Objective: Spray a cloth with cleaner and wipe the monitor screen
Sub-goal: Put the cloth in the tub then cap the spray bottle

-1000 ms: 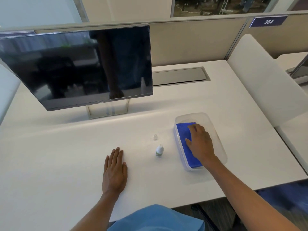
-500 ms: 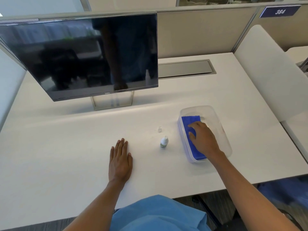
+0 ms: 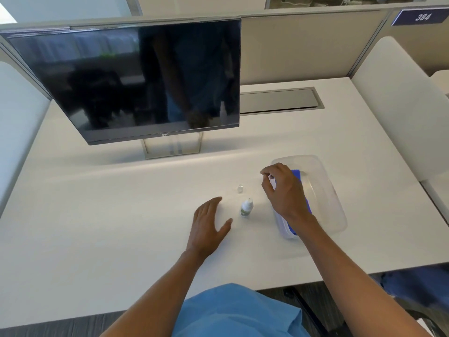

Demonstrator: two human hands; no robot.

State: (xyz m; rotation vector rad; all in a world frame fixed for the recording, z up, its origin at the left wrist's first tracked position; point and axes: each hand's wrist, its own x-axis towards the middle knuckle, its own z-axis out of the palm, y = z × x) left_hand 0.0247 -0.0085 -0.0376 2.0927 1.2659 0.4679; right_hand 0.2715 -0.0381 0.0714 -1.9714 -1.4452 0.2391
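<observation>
Head view: left hand (image 3: pixel 209 223) fingers straight, thumb spread; right hand (image 3: pixel 284 190) half-curled, empty, over cloth (image 3: pixel 298 175).

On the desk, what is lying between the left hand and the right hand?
In the head view, the small white bottle stands between the left hand and the right hand. A small clear cap lies just behind it.

"DELL" on the monitor (image 3: pixel 136 76) bezel, "384" on the blue sign (image 3: pixel 422 17) at upper right
</observation>
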